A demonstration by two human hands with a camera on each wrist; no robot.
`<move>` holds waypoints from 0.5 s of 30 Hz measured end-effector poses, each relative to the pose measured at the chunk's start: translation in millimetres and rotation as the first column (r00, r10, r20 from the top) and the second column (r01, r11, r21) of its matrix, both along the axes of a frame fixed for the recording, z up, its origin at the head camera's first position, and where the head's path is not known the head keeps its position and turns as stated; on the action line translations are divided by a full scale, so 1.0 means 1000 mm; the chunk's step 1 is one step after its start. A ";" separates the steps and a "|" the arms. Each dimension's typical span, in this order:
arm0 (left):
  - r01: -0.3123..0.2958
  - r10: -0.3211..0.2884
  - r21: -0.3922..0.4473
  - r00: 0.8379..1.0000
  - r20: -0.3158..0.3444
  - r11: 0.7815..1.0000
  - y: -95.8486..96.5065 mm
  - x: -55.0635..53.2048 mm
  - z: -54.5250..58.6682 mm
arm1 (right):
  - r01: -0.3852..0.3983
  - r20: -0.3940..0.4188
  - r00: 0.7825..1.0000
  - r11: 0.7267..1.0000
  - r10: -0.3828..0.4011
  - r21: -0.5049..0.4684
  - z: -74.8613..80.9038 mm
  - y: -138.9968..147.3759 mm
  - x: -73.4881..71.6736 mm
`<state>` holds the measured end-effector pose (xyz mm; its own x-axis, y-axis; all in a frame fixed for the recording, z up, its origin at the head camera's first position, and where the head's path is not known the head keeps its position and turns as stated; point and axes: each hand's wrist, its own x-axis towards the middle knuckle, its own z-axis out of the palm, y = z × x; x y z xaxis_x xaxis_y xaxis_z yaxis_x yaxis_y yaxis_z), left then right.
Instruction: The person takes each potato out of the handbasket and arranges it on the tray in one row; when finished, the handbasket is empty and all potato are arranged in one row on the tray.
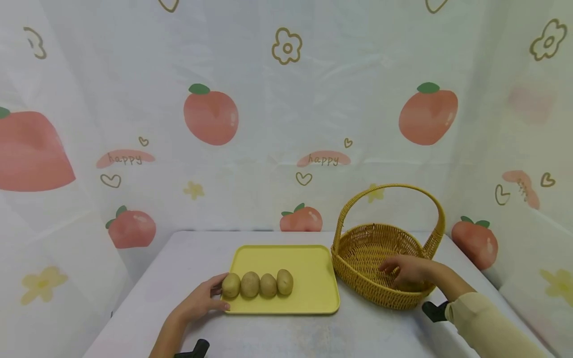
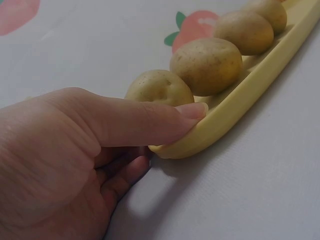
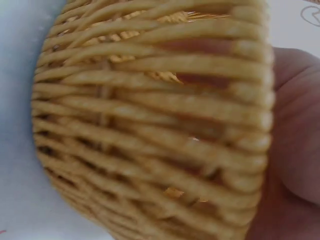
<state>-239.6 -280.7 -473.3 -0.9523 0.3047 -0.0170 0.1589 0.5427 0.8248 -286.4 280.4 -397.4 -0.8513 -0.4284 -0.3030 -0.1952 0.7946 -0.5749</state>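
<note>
Four-sided and yellow, a shallow tray (image 1: pixel 313 278) lies on the table with several potatoes (image 1: pixel 250 285) in a row near its front left. My left hand (image 1: pixel 201 300) holds the tray's front left corner, its thumb over the rim beside the end potato (image 2: pixel 159 89) and its other fingers at the outer side. To the right stands a woven basket (image 1: pixel 373 291) with a tall arched handle. My right hand (image 1: pixel 409 271) reaches inside it, fingers bent downward. In the right wrist view the basket wall (image 3: pixel 150 115) covers the fingers, so any grasp there is hidden.
The white table (image 1: pixel 268 338) carries the tray and basket side by side. The basket handle (image 1: pixel 394 186) arches above my right hand. A printed curtain (image 1: pixel 286 109) hangs behind and at both sides.
</note>
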 end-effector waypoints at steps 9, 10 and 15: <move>-0.028 0.028 -0.016 1.000 -0.004 0.999 -0.001 0.000 -0.001 | -0.121 -0.084 0.989 0.992 0.124 0.030 -0.002 0.005 0.003; -0.026 0.026 -0.015 1.000 -0.004 1.000 -0.001 0.000 -0.001 | -0.122 -0.089 0.988 0.992 0.124 0.023 -0.003 0.006 0.003; -0.031 0.031 -0.014 1.000 -0.001 0.999 0.000 0.001 -0.001 | -0.104 -0.137 0.986 0.994 0.099 -0.029 -0.002 0.006 0.006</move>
